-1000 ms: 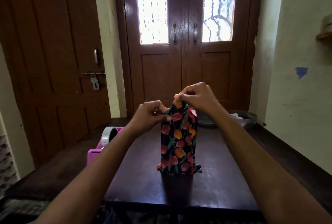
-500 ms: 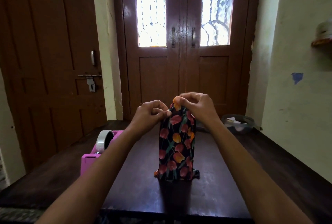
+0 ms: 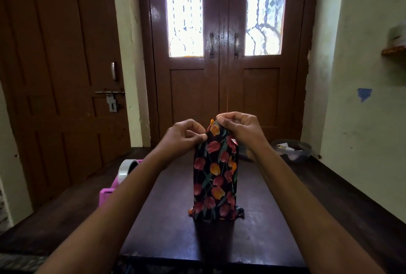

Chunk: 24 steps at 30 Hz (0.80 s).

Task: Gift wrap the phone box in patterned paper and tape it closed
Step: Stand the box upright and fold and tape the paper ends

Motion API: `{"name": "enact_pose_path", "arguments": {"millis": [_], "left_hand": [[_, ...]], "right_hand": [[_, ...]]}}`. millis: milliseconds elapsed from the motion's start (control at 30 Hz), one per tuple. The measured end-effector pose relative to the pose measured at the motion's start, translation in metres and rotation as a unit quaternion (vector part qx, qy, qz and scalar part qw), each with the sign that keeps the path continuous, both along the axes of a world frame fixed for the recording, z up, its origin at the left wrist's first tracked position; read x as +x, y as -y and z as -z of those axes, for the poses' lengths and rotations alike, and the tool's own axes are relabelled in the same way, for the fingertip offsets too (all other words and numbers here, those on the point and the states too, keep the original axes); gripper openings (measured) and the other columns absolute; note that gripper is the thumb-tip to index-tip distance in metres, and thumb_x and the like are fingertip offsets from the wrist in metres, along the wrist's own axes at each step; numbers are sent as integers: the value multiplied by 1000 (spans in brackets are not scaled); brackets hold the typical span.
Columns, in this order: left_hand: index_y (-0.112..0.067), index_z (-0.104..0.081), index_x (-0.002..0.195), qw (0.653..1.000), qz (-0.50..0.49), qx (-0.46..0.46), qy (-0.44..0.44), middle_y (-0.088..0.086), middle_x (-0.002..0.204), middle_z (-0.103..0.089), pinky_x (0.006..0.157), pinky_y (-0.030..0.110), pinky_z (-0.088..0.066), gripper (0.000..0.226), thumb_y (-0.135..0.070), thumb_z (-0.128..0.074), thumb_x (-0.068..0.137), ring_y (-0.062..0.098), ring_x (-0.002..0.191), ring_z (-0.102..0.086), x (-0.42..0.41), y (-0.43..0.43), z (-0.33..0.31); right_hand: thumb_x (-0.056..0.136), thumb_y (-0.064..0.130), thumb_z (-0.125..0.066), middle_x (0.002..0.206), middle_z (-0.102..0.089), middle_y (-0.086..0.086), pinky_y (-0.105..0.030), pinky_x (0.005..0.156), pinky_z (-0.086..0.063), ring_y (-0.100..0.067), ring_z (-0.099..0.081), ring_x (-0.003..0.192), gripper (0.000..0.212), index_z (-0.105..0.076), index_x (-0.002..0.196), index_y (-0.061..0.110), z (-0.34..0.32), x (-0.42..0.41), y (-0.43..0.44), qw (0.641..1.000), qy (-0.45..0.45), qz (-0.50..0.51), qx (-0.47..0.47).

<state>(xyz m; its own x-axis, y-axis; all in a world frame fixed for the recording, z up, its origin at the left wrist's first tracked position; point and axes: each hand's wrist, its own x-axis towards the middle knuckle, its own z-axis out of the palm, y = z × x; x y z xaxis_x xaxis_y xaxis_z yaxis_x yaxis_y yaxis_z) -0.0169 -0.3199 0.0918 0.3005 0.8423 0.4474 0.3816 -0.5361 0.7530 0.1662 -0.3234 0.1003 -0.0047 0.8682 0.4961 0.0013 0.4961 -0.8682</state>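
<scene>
The phone box (image 3: 215, 179) stands upright on its short end in the middle of the dark wooden table (image 3: 167, 225), covered in black paper printed with red and orange tulips. My left hand (image 3: 183, 137) pinches the paper at the box's top left corner. My right hand (image 3: 239, 129) pinches the paper flap at the top and curls over the top right corner. Crumpled paper ends stick out at the box's base. A roll of clear tape (image 3: 127, 169) sits in a pink dispenser (image 3: 107, 193) at the left, partly hidden by my left forearm.
A dark bowl (image 3: 293, 149) with scraps in it stands at the back right of the table. Brown double doors with glass panes rise behind the table. A plastered wall runs close along the right side.
The view has shifted slightly. My right hand has lowered a little onto the top of the box; both hands keep pinching the paper at the top.
</scene>
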Motion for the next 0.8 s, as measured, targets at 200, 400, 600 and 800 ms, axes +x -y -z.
{"name": "enact_pose_path", "arguments": {"millis": [200, 400, 600, 800], "left_hand": [[-22, -56, 113, 998, 40, 20, -46, -2, 106, -62, 69, 17, -50, 37, -31, -68, 80, 8, 95, -62, 7, 5, -33], [-13, -66, 96, 998, -2, 58, -16, 12, 89, -70, 67, 14, -53, 15, -14, -68, 81, 13, 81, -68, 23, -2, -32], [-18, -67, 87, 998, -7, 57, -25, 4, 84, -66, 57, 8, -46, 10, -12, -70, 80, -2, 67, -60, 23, -1, -36], [-17, -65, 82, 999, -1, 33, -32, -1, 83, -67, 62, 13, -46, 7, -14, -71, 79, 4, 78, -63, 21, 3, -43]], "right_hand": [[79, 24, -70, 82, -69, -6, -23, 58, -52, -14, -65, 68, 18, -60, 91, 13, 2, 3, 3, 999, -28, -23, 2], [92, 34, -52, 94, -64, -8, -27, 72, -54, -18, -64, 81, 23, -57, 96, 12, 9, 6, 3, 996, -74, -36, -40], [86, 22, -63, 86, -67, 0, -15, 64, -48, -4, -63, 75, 13, -65, 95, 13, 21, 14, 16, 1000, 29, -7, 6], [86, 11, -62, 74, -66, 0, -11, 56, -47, 1, -63, 60, 3, -65, 86, 10, 15, 12, 18, 1000, 11, -21, 10]]}}
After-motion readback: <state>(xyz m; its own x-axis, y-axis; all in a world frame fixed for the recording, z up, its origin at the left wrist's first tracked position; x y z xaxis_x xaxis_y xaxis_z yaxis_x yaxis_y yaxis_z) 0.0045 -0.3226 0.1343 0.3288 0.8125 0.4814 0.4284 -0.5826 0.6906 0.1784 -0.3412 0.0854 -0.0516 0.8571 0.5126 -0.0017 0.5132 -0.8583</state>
